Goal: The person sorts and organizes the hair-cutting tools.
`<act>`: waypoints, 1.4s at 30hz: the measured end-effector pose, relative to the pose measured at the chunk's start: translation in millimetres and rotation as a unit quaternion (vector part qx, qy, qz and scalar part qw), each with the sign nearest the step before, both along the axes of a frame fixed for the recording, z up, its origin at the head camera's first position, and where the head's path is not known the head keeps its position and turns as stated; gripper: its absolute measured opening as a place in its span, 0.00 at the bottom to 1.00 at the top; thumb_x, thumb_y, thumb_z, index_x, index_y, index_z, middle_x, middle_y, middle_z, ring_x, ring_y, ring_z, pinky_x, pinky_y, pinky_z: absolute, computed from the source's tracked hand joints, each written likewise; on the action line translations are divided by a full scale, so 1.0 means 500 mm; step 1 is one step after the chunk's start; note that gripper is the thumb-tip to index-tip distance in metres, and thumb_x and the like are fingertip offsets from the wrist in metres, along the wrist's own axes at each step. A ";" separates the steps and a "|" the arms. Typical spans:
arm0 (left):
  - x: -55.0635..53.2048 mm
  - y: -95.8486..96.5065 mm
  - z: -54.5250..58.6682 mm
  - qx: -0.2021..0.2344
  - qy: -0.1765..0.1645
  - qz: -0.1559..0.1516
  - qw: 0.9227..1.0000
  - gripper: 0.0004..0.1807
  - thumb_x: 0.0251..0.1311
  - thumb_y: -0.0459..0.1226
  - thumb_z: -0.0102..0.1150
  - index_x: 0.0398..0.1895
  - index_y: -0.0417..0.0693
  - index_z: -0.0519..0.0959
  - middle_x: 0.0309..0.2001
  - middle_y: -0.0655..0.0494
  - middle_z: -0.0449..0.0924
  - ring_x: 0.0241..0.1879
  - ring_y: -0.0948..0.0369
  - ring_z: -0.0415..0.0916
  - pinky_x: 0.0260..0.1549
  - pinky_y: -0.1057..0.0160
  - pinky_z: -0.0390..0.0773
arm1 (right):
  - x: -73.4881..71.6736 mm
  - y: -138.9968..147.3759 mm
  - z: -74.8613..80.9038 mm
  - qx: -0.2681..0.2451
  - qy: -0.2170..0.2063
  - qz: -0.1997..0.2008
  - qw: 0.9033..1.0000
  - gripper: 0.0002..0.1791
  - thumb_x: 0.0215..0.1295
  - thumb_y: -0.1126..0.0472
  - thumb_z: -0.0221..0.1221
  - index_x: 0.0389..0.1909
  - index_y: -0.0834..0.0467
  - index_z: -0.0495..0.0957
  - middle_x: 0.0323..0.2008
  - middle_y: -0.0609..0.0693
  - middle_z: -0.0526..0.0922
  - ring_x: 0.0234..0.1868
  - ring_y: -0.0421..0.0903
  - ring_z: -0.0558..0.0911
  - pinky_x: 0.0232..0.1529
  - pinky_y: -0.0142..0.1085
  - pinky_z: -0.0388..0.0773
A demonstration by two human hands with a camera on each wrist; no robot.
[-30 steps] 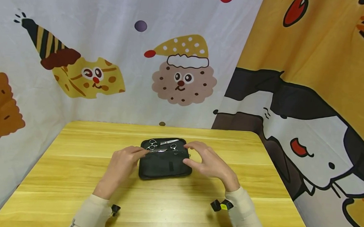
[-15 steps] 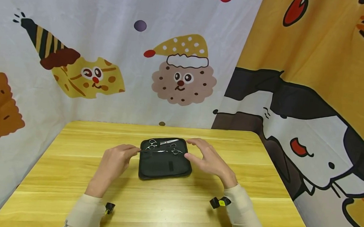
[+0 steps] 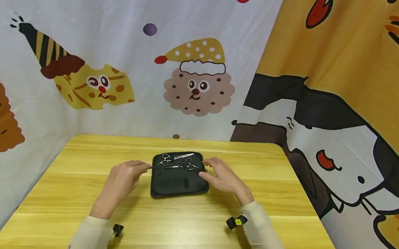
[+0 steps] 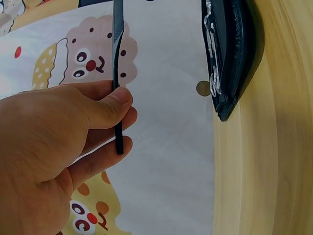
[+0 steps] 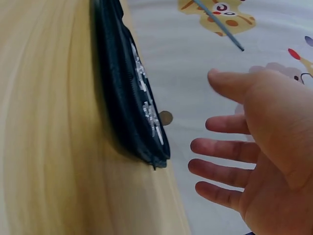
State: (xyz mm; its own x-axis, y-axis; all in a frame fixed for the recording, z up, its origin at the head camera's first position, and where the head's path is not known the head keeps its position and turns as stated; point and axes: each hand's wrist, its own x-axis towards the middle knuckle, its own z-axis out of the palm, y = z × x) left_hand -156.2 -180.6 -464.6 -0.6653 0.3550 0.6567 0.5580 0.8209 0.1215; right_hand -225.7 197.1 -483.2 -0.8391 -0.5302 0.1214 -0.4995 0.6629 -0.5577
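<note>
My left hand pinches a thin black comb-like strip between thumb and fingers, just left of the black case. Seen edge-on, the strip shows no teeth, and it reaches over the case in the head view. The black zip case lies on the table. Silver scissors lie in its upper left, with their blades to the right. A second pair of scissors sits at the right, blades pointing left. My right hand hovers at the case's right edge, fingers spread and thumb apart, holding nothing.
The case rests on a light wooden table, towards its far edge. A printed curtain with cartoon figures hangs behind the table and along its right side. Small black cameras are on both wrists.
My left hand has drawn left from over the case, bringing the black strip out beyond the case's left edge. My right hand has barely moved. The head view has shifted slightly.
</note>
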 end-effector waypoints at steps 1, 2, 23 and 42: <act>0.001 -0.002 0.001 0.000 -0.001 0.001 1.000 0.17 0.58 0.21 0.80 0.45 0.48 0.96 0.41 0.51 0.97 0.36 0.51 0.95 0.28 0.51 0.92 | -0.001 0.000 -0.003 0.005 0.000 -0.001 1.000 0.33 0.85 0.44 0.63 0.77 0.63 0.78 0.69 0.61 0.85 0.71 0.63 0.84 0.73 0.61 0.82; 0.003 -0.004 0.001 -0.001 -0.002 0.002 1.000 0.17 0.58 0.21 0.80 0.45 0.48 0.96 0.41 0.51 0.97 0.36 0.51 0.95 0.28 0.51 0.92 | -0.001 -0.001 -0.006 0.009 -0.001 -0.004 1.000 0.33 0.85 0.45 0.63 0.76 0.64 0.78 0.68 0.62 0.85 0.70 0.62 0.85 0.72 0.60 0.83; 0.034 -0.035 -0.004 -0.019 -0.046 0.011 0.999 0.14 0.57 0.24 0.83 0.43 0.47 0.96 0.41 0.53 0.97 0.36 0.54 0.95 0.30 0.54 0.92 | -0.002 -0.009 -0.045 0.056 -0.044 -0.061 0.996 0.17 0.81 0.54 0.68 0.60 0.62 0.87 0.39 0.49 0.88 0.41 0.45 0.82 0.53 0.47 0.86; 0.060 -0.061 -0.019 -0.033 -0.145 0.034 0.988 0.11 0.58 0.26 0.83 0.39 0.50 0.95 0.40 0.55 0.97 0.35 0.55 0.94 0.33 0.53 0.93 | -0.010 -0.016 -0.047 0.063 -0.046 -0.047 0.996 0.19 0.79 0.58 0.70 0.63 0.63 0.86 0.33 0.43 0.87 0.37 0.41 0.82 0.58 0.48 0.88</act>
State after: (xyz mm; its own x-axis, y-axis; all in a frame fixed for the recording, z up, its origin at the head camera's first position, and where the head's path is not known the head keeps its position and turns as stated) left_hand -126.4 -211.0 -474.3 -0.8460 0.3391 0.4115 0.4511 0.8666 0.2132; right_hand -230.6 188.9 -506.7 -0.8903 -0.4549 -0.0203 -0.3829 0.7720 -0.5074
